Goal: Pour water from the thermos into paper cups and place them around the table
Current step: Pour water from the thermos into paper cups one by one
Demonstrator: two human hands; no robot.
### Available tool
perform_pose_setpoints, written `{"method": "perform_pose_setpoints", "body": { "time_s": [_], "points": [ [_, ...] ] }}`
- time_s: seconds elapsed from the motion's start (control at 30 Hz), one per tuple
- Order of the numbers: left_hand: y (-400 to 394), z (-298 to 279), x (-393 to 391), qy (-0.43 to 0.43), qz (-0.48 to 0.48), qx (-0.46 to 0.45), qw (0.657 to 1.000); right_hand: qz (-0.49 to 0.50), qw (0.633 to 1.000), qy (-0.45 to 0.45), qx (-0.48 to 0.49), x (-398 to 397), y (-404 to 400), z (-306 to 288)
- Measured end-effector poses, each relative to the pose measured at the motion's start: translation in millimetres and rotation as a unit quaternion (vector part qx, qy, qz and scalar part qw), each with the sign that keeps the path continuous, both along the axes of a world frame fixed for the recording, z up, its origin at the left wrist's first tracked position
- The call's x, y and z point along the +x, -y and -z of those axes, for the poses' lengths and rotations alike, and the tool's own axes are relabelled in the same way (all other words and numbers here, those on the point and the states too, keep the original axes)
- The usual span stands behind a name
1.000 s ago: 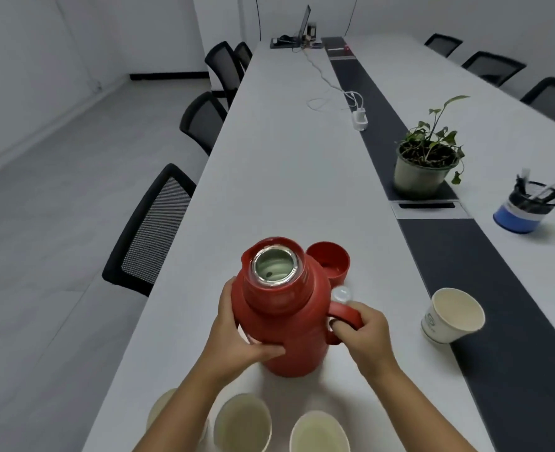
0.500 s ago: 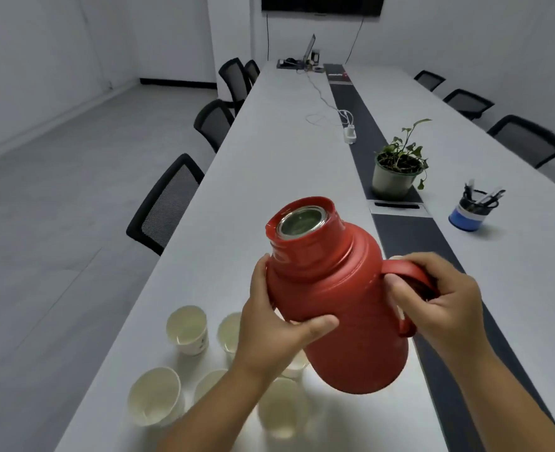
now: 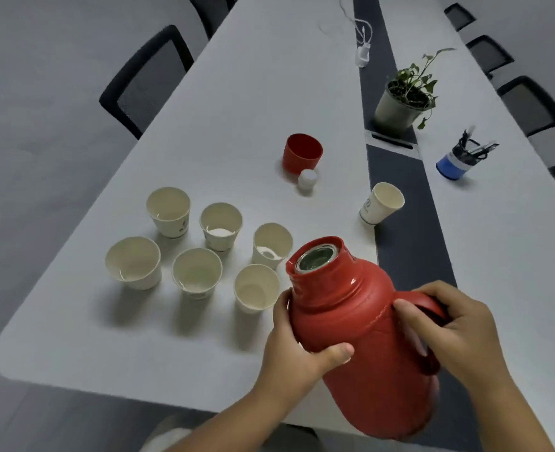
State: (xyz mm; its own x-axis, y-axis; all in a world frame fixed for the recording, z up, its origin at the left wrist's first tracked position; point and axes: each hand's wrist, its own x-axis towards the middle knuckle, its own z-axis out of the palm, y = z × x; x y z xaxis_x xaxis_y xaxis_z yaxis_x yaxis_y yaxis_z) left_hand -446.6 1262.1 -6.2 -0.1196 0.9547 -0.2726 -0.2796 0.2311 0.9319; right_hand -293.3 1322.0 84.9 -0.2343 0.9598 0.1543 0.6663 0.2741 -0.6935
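A red thermos [image 3: 364,334] is lifted off the white table [image 3: 74,321] and tilted left, its open steel mouth above the cups. My left hand [image 3: 299,347] grips its body from the left. My right hand [image 3: 455,331] grips its handle. Several cream paper cups stand grouped at the near left; the closest one [image 3: 256,288] is just left of the mouth, and another [image 3: 272,245] sits behind it. One more paper cup [image 3: 382,203] stands apart at the right by the dark strip. The thermos's red lid cup [image 3: 303,154] and white stopper [image 3: 308,179] rest further back.
A potted plant [image 3: 403,99] and a blue pen holder [image 3: 458,161] stand at the far right. A white charger with cable [image 3: 362,57] lies further up the dark centre strip [image 3: 406,230]. Black chairs [image 3: 145,79] line both table sides.
The thermos has been lifted off the table, brought towards me and tilted left. My view has dropped, so the cup group, lid cup and stopper now show.
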Motion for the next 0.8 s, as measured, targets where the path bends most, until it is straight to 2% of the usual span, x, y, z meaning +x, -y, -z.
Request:
{"method": "perform_pose_setpoints", "body": {
  "time_s": [0.27,0.8],
  "points": [
    [26.6,23.8,10.6,0.075,-0.016,-0.063,0.995,-0.004,0.995,0.084,-0.054,-4.2,8.3,15.7],
    [25.5,35.3,5.8,0.161,-0.057,-0.058,0.984,-0.03,0.981,0.172,-0.08,-34.8,-5.3,10.4]
  ]
}}
